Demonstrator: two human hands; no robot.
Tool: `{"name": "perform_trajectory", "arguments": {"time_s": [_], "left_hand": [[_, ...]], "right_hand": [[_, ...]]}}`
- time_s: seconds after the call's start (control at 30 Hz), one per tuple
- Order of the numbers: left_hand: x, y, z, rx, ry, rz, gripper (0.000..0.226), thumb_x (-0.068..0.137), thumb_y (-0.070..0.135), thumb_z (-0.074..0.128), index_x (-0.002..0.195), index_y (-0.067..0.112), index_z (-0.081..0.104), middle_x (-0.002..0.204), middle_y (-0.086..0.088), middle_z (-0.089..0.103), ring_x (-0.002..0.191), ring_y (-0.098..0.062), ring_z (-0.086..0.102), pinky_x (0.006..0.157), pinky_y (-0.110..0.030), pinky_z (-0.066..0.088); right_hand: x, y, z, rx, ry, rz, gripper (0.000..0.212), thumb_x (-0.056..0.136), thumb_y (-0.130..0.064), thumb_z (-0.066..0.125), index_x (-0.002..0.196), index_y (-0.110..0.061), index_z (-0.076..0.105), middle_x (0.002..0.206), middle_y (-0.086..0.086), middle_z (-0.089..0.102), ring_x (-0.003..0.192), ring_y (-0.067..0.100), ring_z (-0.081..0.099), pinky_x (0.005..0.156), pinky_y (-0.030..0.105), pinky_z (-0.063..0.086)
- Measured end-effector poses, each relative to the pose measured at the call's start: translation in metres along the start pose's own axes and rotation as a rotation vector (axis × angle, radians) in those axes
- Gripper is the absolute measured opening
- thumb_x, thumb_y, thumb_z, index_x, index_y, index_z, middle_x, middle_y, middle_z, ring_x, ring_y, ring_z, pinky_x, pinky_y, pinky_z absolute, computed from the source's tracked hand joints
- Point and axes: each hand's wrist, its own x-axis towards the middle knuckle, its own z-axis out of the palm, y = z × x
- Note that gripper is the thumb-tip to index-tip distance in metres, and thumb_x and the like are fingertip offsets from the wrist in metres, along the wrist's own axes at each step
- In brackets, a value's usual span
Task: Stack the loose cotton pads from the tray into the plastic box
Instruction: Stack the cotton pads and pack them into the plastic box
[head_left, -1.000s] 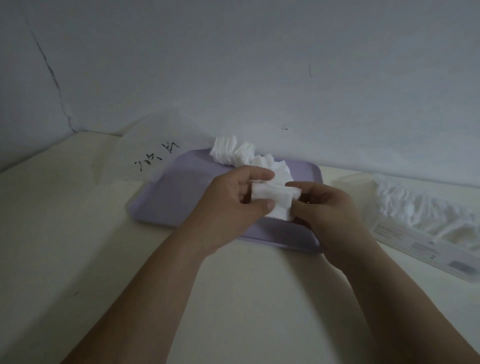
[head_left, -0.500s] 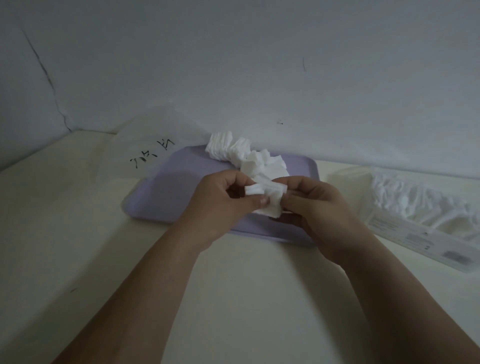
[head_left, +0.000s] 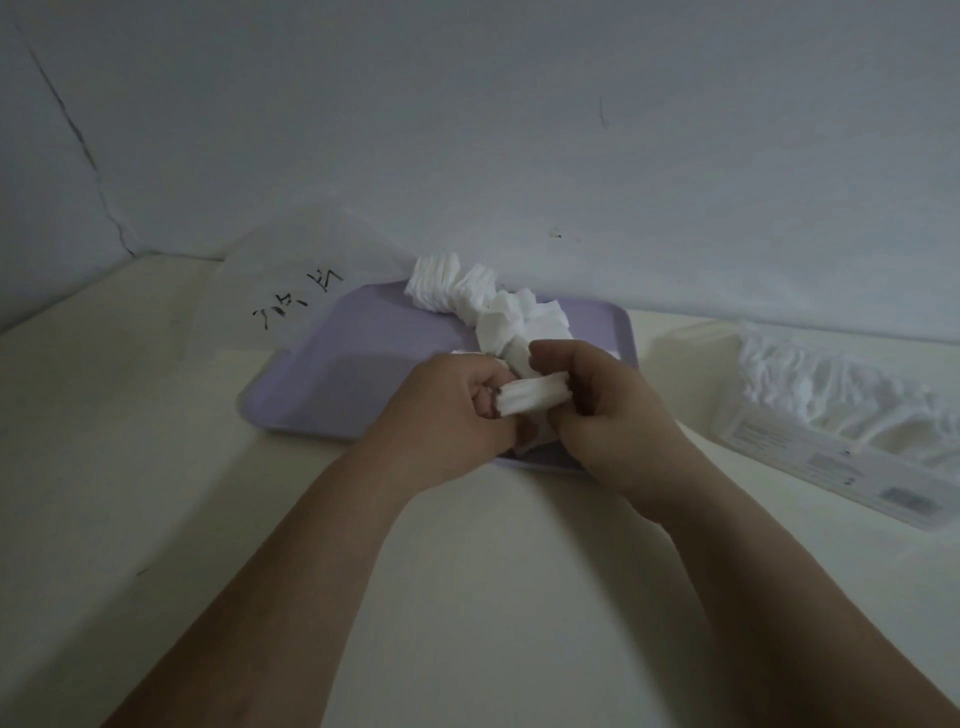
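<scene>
Fingers (head_left: 551, 357) are curling round a bundle of cotton pads (head_left: 535, 396) over the near edge of the tray (head_left: 337, 384) — your left hand (head_left: 447, 413) and right hand (head_left: 615, 418) each pinching an end. Light, soft, probably fanning apart easily — you're safest squeezing across the flat faces. The plastic box (head_left: 810, 457) is sitting right of the tray.

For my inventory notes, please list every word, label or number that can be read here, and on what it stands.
On the translucent sheet: black handwritten characters, too unclear to quote.
On the plastic box: printed label, too small and blurred to read.
No other text shows.
</scene>
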Motion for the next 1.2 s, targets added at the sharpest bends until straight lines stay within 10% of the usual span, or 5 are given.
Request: {"name": "perform_trajectory", "arguments": {"time_s": [0.17,0.4,0.57,0.97,1.2], "left_hand": [[0.000,0.003,0.005,0.021,0.010,0.028,0.014,0.083,0.021,0.085,0.087,0.023,0.072,0.049,0.016,0.043,0.048,-0.003,0.039,0.052,-0.020,0.035],[0.003,0.002,-0.009,-0.034,0.097,-0.066,0.022,0.086,0.009,0.070,0.101,0.025,0.073,0.065,0.010,0.061,0.057,-0.008,0.055,0.059,-0.022,0.047],[0.010,-0.019,-0.025,0.231,0.323,-0.245,0.018,0.090,0.029,0.073,0.107,0.027,0.070,0.094,0.014,0.068,0.090,-0.014,0.068,0.084,-0.031,0.057],[0.007,-0.016,-0.017,0.166,0.202,-0.264,0.067,0.079,0.030,0.087,0.138,0.025,0.056,0.091,0.006,0.061,0.086,-0.014,0.063,0.089,-0.036,0.056],[0.003,0.005,-0.028,-0.150,0.251,-0.177,0.018,0.085,0.016,0.080,0.072,0.021,0.069,0.061,0.017,0.063,0.053,0.000,0.049,0.052,-0.015,0.040]], "right_hand": [[-0.004,-0.005,0.007,0.170,-0.089,0.095,0.079,0.082,0.025,0.045,0.146,-0.021,0.051,0.134,-0.006,0.057,0.113,-0.001,0.060,0.083,0.007,0.052],[-0.001,0.002,0.004,0.059,0.095,0.081,0.039,0.087,-0.003,0.068,0.110,-0.034,0.070,0.098,-0.010,0.077,0.084,0.005,0.069,0.080,0.022,0.053],[0.004,0.008,0.001,0.082,0.208,0.114,0.038,0.087,-0.007,0.070,0.121,-0.023,0.072,0.101,-0.007,0.077,0.088,0.010,0.071,0.078,0.023,0.049],[0.003,0.010,0.002,0.074,0.222,0.114,0.035,0.087,-0.010,0.075,0.118,-0.025,0.072,0.101,-0.009,0.076,0.092,0.009,0.071,0.083,0.025,0.053],[0.004,0.011,-0.001,0.188,0.241,0.173,0.036,0.083,-0.009,0.082,0.114,-0.025,0.073,0.093,-0.008,0.080,0.087,0.008,0.075,0.087,0.032,0.060]]}}
